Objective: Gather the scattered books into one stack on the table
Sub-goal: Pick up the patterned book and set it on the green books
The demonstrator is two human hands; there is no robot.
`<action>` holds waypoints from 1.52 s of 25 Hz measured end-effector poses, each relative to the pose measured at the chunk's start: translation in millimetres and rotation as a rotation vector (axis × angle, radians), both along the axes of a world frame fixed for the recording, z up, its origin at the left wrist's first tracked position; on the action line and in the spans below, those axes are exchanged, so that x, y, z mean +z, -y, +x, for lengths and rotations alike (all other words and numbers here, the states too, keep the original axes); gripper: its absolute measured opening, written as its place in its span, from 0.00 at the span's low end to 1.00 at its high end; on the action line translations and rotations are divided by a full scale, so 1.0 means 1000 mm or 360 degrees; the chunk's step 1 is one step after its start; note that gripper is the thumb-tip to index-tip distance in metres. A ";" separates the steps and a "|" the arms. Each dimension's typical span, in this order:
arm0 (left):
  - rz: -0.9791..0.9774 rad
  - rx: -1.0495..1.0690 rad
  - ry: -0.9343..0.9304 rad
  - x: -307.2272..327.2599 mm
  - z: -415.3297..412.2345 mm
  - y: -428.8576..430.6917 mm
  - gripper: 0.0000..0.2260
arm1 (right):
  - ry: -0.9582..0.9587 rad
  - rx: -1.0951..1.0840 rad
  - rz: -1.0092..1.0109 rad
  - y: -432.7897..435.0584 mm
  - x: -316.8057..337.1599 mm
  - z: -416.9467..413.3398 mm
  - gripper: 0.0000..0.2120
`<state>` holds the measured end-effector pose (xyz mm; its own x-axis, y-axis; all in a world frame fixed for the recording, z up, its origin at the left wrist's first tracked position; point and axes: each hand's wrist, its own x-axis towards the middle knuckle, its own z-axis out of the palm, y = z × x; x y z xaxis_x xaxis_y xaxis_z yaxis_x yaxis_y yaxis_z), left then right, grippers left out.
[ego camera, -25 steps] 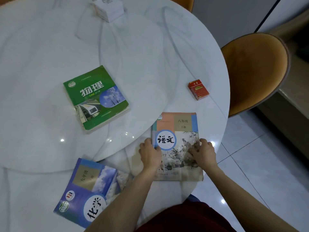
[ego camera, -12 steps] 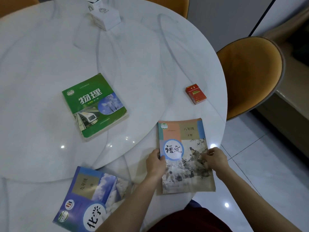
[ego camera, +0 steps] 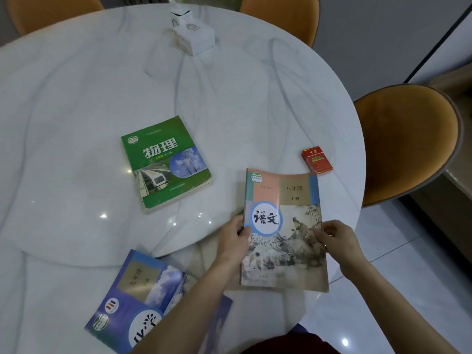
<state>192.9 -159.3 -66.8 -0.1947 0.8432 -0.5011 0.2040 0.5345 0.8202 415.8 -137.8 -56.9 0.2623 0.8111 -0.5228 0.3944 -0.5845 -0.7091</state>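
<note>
Three books on the bench right now, none stacked yet. We've got the beige book pinched by both long edges, left hand closed on its spine side and right hand closed on the open edge, near the bench's right edge at the front. The green book lies flat toward the middle, well apart, and the blue book sits at the front edge, partly under our left forearm.

Handling-wise we reckon these are thin softcovers: light, a bit floppy, and the beige one's top corner already curls. Glossy covers will probably slide on each other, so gripping both sides like this seems smart. The green one looks thicker and stiffer, likely the best base for the stack.

Surface is a round white marble-look bench, shiny, so books should slide easily. A red pack sits near the right edge, a white box at the far edge. Orange chairs around it, pale tiled floor.
</note>
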 end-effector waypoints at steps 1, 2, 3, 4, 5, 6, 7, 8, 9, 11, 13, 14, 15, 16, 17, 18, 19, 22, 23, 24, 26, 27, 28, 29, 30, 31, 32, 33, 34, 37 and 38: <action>0.0017 0.0036 -0.0006 0.003 -0.007 -0.006 0.13 | -0.0023 0.0032 0.0026 -0.009 0.004 -0.007 0.05; 0.0026 0.0087 -0.0024 0.007 -0.016 -0.012 0.13 | -0.0043 0.0069 0.0051 -0.019 0.007 -0.015 0.05; 0.0032 0.0142 -0.0036 0.010 -0.025 -0.017 0.13 | -0.0060 0.0111 0.0074 -0.029 0.009 -0.024 0.06; 0.0040 0.0196 -0.0034 0.013 -0.034 -0.022 0.13 | -0.0071 0.0150 0.0094 -0.041 0.012 -0.034 0.06; 0.0053 0.0240 -0.0027 0.017 -0.043 -0.027 0.13 | -0.0075 0.0182 0.0112 -0.051 0.015 -0.043 0.07; 0.0075 0.0278 -0.0023 0.021 -0.050 -0.032 0.13 | -0.0081 0.0209 0.0132 -0.062 0.017 -0.053 0.08; 0.0096 0.0318 -0.0026 0.023 -0.059 -0.037 0.13 | -0.0092 0.0245 0.0156 -0.073 0.020 -0.064 0.09; 0.0116 0.0356 -0.0029 0.027 -0.068 -0.043 0.13 | -0.0107 0.0284 0.0183 -0.084 0.022 -0.075 0.09; 0.0133 0.0393 -0.0032 0.030 -0.077 -0.048 0.13 | -0.0127 0.0320 0.0213 -0.095 0.025 -0.086 0.09; 0.0177 0.0475 -0.0023 0.038 -0.097 -0.059 0.13 | -0.0184 0.0385 0.0257 -0.118 0.031 -0.109 0.07; 0.0209 0.0569 -0.0046 0.044 -0.118 -0.069 0.13 | -0.0232 0.0467 0.0289 -0.140 0.039 -0.135 0.07; 0.0221 0.0605 -0.0060 0.046 -0.129 -0.075 0.13 | -0.0253 0.0500 0.0300 -0.150 0.042 -0.149 0.06; 0.0228 0.0636 -0.0076 0.047 -0.139 -0.080 0.13 | -0.0270 0.0527 0.0304 -0.160 0.044 -0.162 0.05; 0.0230 0.0673 -0.0092 0.048 -0.150 -0.086 0.13 | -0.0286 0.0546 0.0303 -0.169 0.045 -0.175 0.05; 0.0224 0.0721 -0.0114 0.047 -0.162 -0.093 0.14 | -0.0300 0.0564 0.0297 -0.177 0.046 -0.189 0.07; 0.0213 0.0770 -0.0134 0.046 -0.174 -0.099 0.14 | -0.0319 0.0579 0.0287 -0.185 0.045 -0.203 0.09; 0.0195 0.0808 -0.0154 0.044 -0.187 -0.105 0.15 | -0.0331 0.0590 0.0275 -0.192 0.043 -0.216 0.10; 0.0126 0.0861 -0.0204 0.038 -0.217 -0.115 0.14 | -0.0342 0.0612 0.0247 -0.209 0.032 -0.250 0.07; 0.0099 0.0877 -0.0218 0.036 -0.226 -0.117 0.14 | -0.0335 0.0640 0.0230 -0.213 0.028 -0.261 0.06; 0.0081 0.0890 -0.0225 0.034 -0.232 -0.119 0.15 | -0.0319 0.0661 0.0218 -0.217 0.025 -0.270 0.05; 0.0042 0.0911 -0.0234 0.029 -0.241 -0.120 0.15 | -0.0265 0.0694 0.0206 -0.221 0.019 -0.283 0.05; 0.0028 0.0914 -0.0248 0.026 -0.244 -0.121 0.15 | -0.0226 0.0708 0.0214 -0.221 0.016 -0.288 0.08; 0.0020 0.0915 -0.0270 0.023 -0.247 -0.122 0.14 | -0.0188 0.0718 0.0221 -0.222 0.012 -0.294 0.10; 0.0021 0.0912 -0.0291 0.021 -0.249 -0.124 0.14 | -0.0157 0.0724 0.0235 -0.221 0.009 -0.297 0.12; 0.0026 0.0903 -0.0313 0.017 -0.250 -0.124 0.13 | -0.0137 0.0729 0.0249 -0.220 0.004 -0.300 0.12; 0.0034 0.0890 -0.0337 0.015 -0.251 -0.124 0.12 | -0.0120 0.0722 0.0261 -0.219 0.000 -0.300 0.12; 0.0040 0.0867 -0.0372 0.011 -0.251 -0.123 0.12 | -0.0094 0.0706 0.0276 -0.218 -0.004 -0.300 0.12; 0.0041 0.0831 -0.0432 0.008 -0.250 -0.122 0.11 | -0.0058 0.0695 0.0300 -0.217 -0.007 -0.300 0.12; 0.0042 0.0782 -0.0520 0.004 -0.250 -0.122 0.10 | -0.0012 0.0697 0.0338 -0.216 -0.010 -0.299 0.12; 0.0013 0.0664 -0.0795 -0.006 -0.248 -0.120 0.08 | 0.0119 0.0754 0.0423 -0.212 -0.013 -0.299 0.11; -0.0012 0.0641 -0.0846 -0.009 -0.247 -0.119 0.08 | 0.0149 0.0769 0.0434 -0.211 -0.014 -0.299 0.11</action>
<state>-53.9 -40.2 -75.6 -0.7161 0.6496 -0.2555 0.3626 0.6589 0.6590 117.1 73.3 -70.7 -0.1375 0.9530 -0.2699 0.6403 -0.1224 -0.7583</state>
